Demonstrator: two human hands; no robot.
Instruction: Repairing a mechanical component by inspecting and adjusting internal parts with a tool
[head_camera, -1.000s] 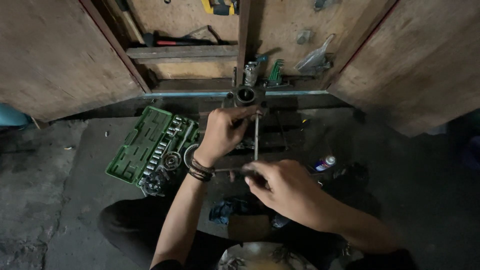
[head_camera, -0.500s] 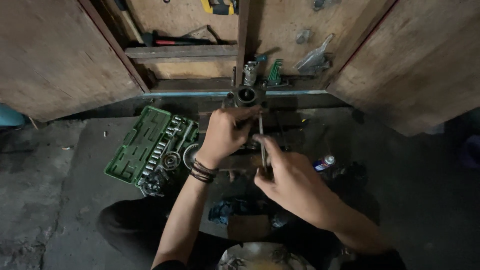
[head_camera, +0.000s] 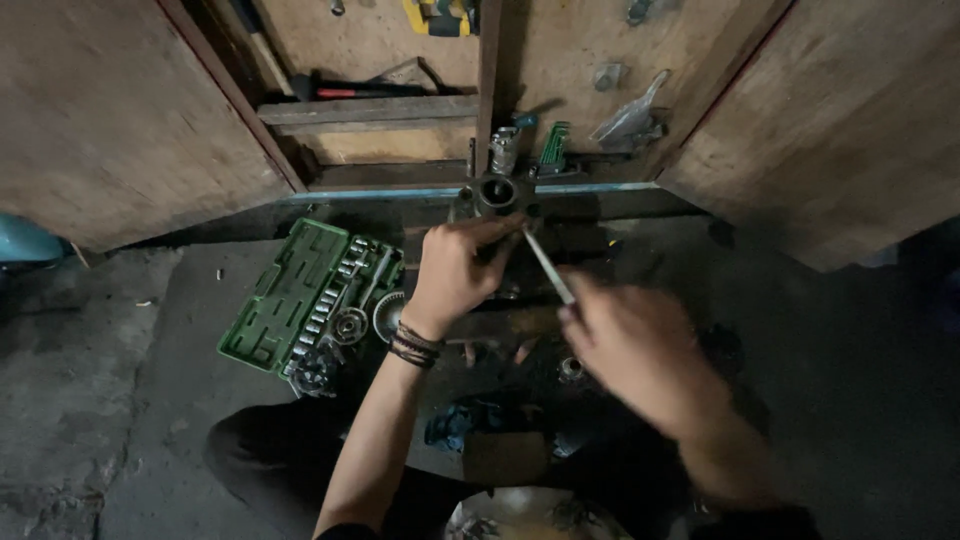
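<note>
Fingers of the left hand (head_camera: 455, 275) curled and closed over a dark metal part (head_camera: 497, 192), with its round bore showing at 12 o'clock of the knuckles. Fingers of the right hand (head_camera: 630, 350) pinched shut around a slim metal rod (head_camera: 548, 265), blurred, slanting toward 11 o'clock with its tip just beside the part. Dark bands on the left wrist. At 9 o'clock of the left hand, an open green socket case (head_camera: 300, 300) on the concrete floor (head_camera: 90, 400), sockets along its near edge. At 12 o'clock beyond the part, a wooden cabinet (head_camera: 400, 110) with a hammer (head_camera: 340, 92) on its shelf.
</note>
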